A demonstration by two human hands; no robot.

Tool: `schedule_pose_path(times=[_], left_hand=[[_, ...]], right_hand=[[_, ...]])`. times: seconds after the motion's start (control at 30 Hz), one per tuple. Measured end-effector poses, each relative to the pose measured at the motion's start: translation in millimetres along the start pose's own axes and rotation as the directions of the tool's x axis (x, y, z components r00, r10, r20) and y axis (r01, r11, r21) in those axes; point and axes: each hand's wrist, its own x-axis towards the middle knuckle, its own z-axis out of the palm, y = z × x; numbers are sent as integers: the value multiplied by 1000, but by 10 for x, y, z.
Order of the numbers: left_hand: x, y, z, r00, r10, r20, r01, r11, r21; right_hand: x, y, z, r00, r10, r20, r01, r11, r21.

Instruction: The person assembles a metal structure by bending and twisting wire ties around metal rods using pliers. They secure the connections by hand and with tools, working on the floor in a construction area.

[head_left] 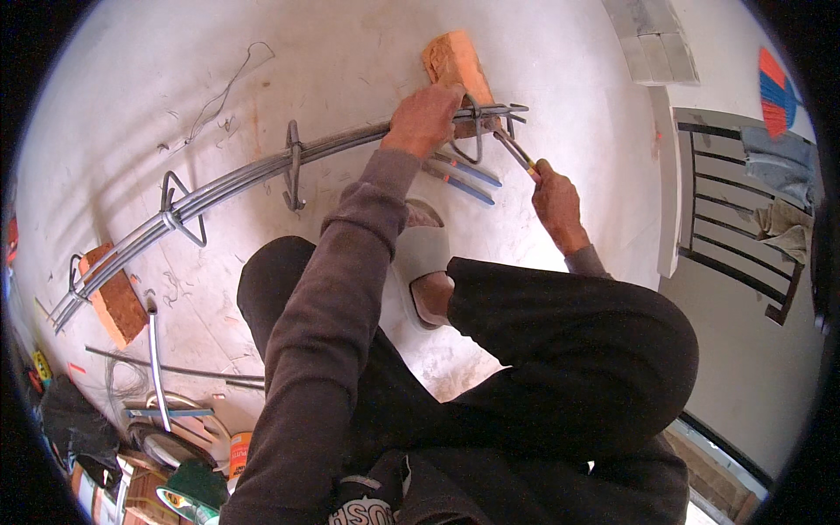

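Note:
A long bundle of steel reinforcing bars point(236, 178) runs from lower left to upper right, with several bent stirrups point(294, 166) around it. Its ends rest on two orange bricks, one far point(472, 70) and one at the left point(118, 306). My left hand point(424, 118) is closed round the bars beside the end stirrup point(479, 149). Closed on the handles of a pair of pincers point(518, 152), my right hand point(560, 208) keeps their jaws at the bars just right of that stirrup. Blue-handled pliers point(468, 185) lie on the floor below the bars.
Loose wire point(210, 105) lies on the floor point(350, 52) at upper left. A metal tube point(156, 359), dark rods point(184, 370) and an orange can point(239, 453) are at lower left. To the right stand a black metal railing point(735, 271) with cloths and a red-blue broom head point(774, 94).

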Motion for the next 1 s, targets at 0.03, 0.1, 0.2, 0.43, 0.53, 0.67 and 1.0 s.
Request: schedule_pose_path(times=[0.03,0.1,0.2,0.43,0.53,0.67,1.0], left_hand=[[-5,-27,24,999,-4,-34,4,1000,-13],[-14,-30,21,996,-2,-95,-3,999,-50],[-42,17,-84,991,11,-131,-25,994,-109],[17,-142,-57,987,55,-154,-85,976,-199],[-57,13,-148,987,44,-157,-69,985,-158],[-122,157,-194,977,45,-208,-13,988,152],[-75,251,-223,980,-13,-200,11,1000,-15]], right_hand=[[28,-34,-44,1000,7,-18,-8,997,-76],[77,-115,-137,1000,3,22,-1,997,-77],[117,-100,-68,966,-250,69,238,959,156],[-107,-325,34,542,-532,650,-815,-147,560],[-194,-345,110,607,-531,591,-764,-187,617],[-265,-570,22,802,-67,594,-563,250,788],[-47,-60,187,987,-36,-159,31,999,-30]])
